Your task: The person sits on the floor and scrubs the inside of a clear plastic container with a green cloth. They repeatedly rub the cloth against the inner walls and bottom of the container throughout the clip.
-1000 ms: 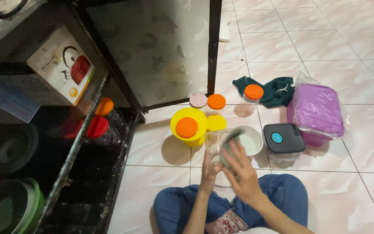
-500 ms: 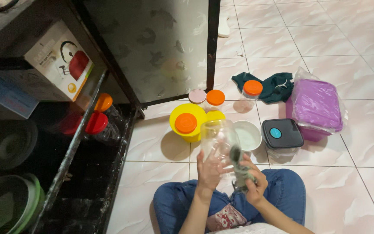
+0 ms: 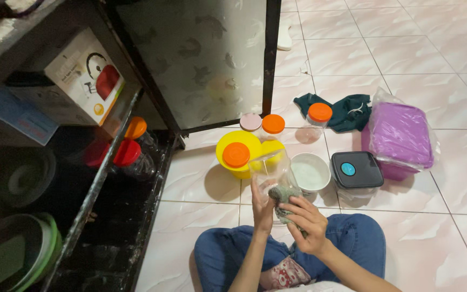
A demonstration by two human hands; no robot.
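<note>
where the dark cabinet stands open at the left, a white cardboard box printed with a red kettle sits tilted on its upper shelf, with a flat blue package just beside it. below, red- and orange-capped jars crowd the shelf edge, and a green-rimmed bowl shows at the bottom. the cabinet door is frosted glass with a faint leaf pattern in a black frame.

the floor is glossy pale pink marbled tile with thin grout lines. on it lie a purple box in a clear plastic bag, a clear container with a black lid and blue dot, a white bowl, a yellow tub with an orange lid, a pink lid, an orange lid, a clear jar with an orange cap and a crumpled dark green cloth.

the person sits cross-legged in blue jeans. the left hand curls its fingers around the lower part of a clear plastic jar, held tilted above the lap, just in front of the yellow tub. the right hand is closed around a bunched grey-green rag, pressed against the jar's mouth end.
</note>
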